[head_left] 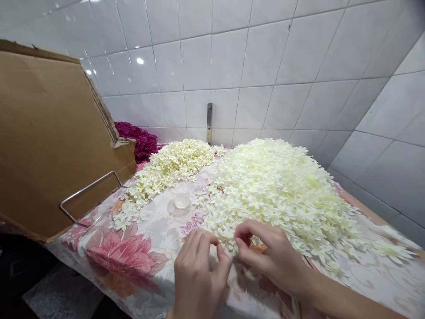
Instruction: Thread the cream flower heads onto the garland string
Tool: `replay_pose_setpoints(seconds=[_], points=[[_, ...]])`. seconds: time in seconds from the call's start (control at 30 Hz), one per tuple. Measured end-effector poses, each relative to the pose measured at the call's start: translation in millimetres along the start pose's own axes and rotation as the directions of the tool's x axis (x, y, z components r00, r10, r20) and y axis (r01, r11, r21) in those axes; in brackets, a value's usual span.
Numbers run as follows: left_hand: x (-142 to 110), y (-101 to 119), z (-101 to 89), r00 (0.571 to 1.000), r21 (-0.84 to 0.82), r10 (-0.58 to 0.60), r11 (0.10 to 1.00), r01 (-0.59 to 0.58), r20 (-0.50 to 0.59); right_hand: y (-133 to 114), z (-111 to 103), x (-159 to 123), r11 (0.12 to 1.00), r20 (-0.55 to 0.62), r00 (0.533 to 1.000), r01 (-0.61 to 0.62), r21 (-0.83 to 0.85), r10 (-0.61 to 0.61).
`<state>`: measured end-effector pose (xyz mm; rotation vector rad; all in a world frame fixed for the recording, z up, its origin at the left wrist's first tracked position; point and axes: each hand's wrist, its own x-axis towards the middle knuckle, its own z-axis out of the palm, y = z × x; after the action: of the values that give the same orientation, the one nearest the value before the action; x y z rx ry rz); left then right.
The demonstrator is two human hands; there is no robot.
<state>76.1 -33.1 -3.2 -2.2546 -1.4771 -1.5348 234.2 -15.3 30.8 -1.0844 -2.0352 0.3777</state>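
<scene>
My left hand (201, 272) is low in the middle of the head view, thumb and fingertips curled close together. Just to its right, my right hand (270, 252) pinches thumb against forefinger. Whatever lies between the fingertips of either hand is too small or hidden to make out. Both hands are at the near edge of a large heap of white artificial-looking flowers (272, 186), over a floral-patterned tablecloth (162, 239). A small clear cup (182, 200) stands on the cloth beyond my left hand.
A smaller heap of cream flowers (177, 161) lies at the back left, with a magenta pile (141, 141) behind it. A cardboard box (56, 133) stands at the left beside a bent metal wire frame (89, 189). White tiled walls (229, 57) close off the back and right.
</scene>
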Motion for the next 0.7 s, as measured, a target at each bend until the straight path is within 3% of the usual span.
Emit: replay_pose_setpoints(seconds=[0.17,0.33,0.47,0.6,0.7], points=[[21,2,-2.4,0.968,-0.095,0.133,0.989,-0.115,0.211,2,-4,-2,0.995,-0.040,0.998,-0.035,0.098,0.039],[44,-1,-10.1,0.885,-0.108,0.254,0.967,-0.230,0.389,1,-13,1,0.955,0.051,0.992,-0.126,0.267,0.117],[61,1,-14.0,0.821,-0.155,0.340,0.940,-0.303,0.458,1,-20,5,0.937,0.056,0.986,-0.168,0.306,0.159],[79,6,-12.5,0.819,-0.084,0.316,0.945,-0.316,0.479,11,-31,16,0.964,-0.028,0.984,-0.164,0.211,0.174],[93,8,-15.8,0.835,-0.008,0.278,0.950,-0.312,0.475,31,-54,25,0.977,-0.186,0.966,-0.150,0.154,0.178]])
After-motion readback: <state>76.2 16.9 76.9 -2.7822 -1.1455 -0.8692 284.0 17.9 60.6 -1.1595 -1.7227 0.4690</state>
